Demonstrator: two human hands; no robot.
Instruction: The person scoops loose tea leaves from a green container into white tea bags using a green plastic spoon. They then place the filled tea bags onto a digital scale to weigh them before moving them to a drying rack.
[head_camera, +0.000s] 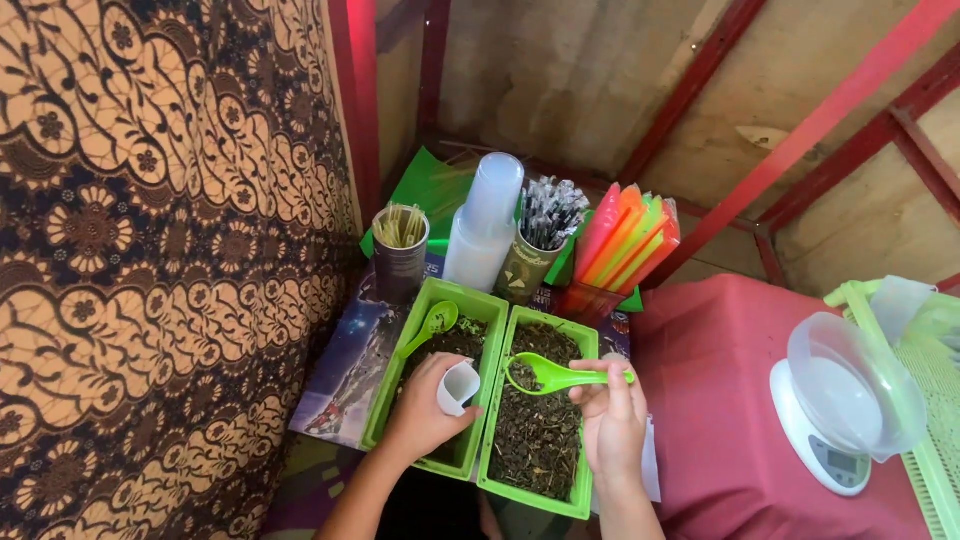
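My left hand (425, 412) holds a small clear plastic cup (458, 387) over the edge between two green trays. My right hand (610, 415) grips the handle of a green plastic spoon (548, 374), whose bowl hovers over the right green tray (497, 440) filled with dark dried leaves (538, 430). The left green tray (381, 405) holds similar dark leaves and a second green spoon (432, 324) resting in it.
Behind the trays stand a tin of thin sticks (400, 250), a stack of clear cups (484, 225), a tin of wrapped straws (545, 235) and coloured bags (625, 245). A white kitchen scale with a clear bowl (845, 400) sits on a red cloth (715, 400). A patterned cloth (160, 260) hangs left.
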